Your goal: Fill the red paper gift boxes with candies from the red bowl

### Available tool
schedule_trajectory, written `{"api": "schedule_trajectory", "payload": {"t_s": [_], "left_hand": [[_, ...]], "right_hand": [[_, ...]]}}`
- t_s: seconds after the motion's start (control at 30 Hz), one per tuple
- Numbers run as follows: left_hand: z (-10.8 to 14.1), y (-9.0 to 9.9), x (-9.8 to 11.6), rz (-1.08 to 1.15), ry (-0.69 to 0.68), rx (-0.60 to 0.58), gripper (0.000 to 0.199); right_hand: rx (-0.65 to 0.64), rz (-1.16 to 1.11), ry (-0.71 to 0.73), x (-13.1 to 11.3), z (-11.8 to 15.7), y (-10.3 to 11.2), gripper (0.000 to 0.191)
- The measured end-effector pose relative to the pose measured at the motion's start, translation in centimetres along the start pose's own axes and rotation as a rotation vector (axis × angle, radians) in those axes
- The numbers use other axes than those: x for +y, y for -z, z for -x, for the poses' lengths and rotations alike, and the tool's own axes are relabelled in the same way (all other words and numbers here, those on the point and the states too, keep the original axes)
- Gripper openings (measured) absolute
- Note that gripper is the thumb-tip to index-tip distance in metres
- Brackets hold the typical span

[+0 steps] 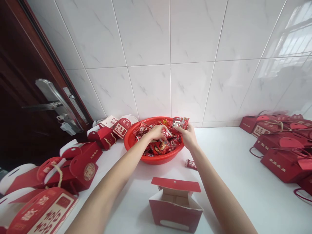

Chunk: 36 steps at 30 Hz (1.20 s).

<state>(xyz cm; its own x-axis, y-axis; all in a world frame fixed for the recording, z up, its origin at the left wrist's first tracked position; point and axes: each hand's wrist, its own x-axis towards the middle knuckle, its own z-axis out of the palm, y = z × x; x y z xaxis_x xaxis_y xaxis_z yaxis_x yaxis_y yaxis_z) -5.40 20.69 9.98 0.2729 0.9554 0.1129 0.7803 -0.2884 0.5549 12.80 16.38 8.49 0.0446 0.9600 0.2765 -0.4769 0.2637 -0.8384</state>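
A red plastic basket [156,159] full of wrapped candies [159,146] stands against the tiled wall. Over its middle, my left hand [157,132] is closed on a small red-and-white wrapped candy [167,133]. My right hand [188,135] is at the basket's right rim, with thumb and fingers pinching a red candy packet [180,122] that has a white label. Nearer to me, between my forearms, an open red gift box [175,211] stands upright with its top flap raised; its visible inside is bare. One wrapped candy [190,164] lies on the table beside my right forearm.
Red gift boxes [83,165] with rope handles line the left side of the white table [226,162]. More red boxes [285,159] are grouped at the right. A dark door with a metal handle [57,104] is at the left, and white wall tiles [192,87] rise behind.
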Motion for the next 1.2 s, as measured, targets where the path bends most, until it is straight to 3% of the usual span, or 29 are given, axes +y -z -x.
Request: {"api": "schedule_trajectory", "payload": {"t_s": [0.17,0.37,0.47,0.57,0.67,0.73,0.8,0.87,0.9,1.0,1.1,1.2], "left_hand": [[-0.2,0.2,0.4,0.164,-0.088,0.170,0.051],[-0.2,0.4,0.8,0.177,-0.128,0.190,0.054],[0.0,0.5,0.8,0.074,-0.094,0.185,0.049],[0.2,0.6,1.0,-0.143,-0.012,0.261,0.055],[0.4,0.3,1.3,-0.301,-0.078,0.316,0.054],[0.3,-0.3,1.6,-0.295,-0.196,0.191,0.035],[0.2,-1.2,1.8,-0.209,-0.254,-0.060,0.018],[0.0,-2.2,1.9,-0.087,-0.262,-0.268,0.013],[-0.1,-2.6,1.9,-0.035,-0.267,-0.316,0.015],[-0.3,-3.4,1.8,0.022,-0.272,-0.314,0.022],[-0.4,-3.2,1.7,-0.026,-0.215,-0.302,0.012],[-0.3,-2.3,1.5,-0.015,-0.163,-0.203,0.027]], "right_hand": [[0.009,0.020,0.002,-0.1,0.1,0.0,0.041],[0.011,0.030,0.002,-0.1,0.0,0.0,0.045],[0.003,0.029,0.003,0.0,-0.1,0.1,0.048],[0.004,0.028,0.006,0.1,-0.1,0.1,0.048],[0.014,0.039,0.010,0.1,-0.1,0.1,0.046],[0.022,0.044,0.017,0.2,-0.2,0.1,0.044],[0.030,0.049,0.019,0.1,-0.2,0.1,0.041],[0.035,0.058,0.018,0.1,-0.2,0.2,0.039],[0.036,0.062,0.019,0.1,-0.2,0.2,0.039],[0.034,0.056,0.023,0.2,-0.2,0.2,0.040],[0.036,0.037,0.016,0.3,-0.3,0.2,0.040],[0.038,0.031,0.017,0.3,-0.2,0.2,0.040]]}}
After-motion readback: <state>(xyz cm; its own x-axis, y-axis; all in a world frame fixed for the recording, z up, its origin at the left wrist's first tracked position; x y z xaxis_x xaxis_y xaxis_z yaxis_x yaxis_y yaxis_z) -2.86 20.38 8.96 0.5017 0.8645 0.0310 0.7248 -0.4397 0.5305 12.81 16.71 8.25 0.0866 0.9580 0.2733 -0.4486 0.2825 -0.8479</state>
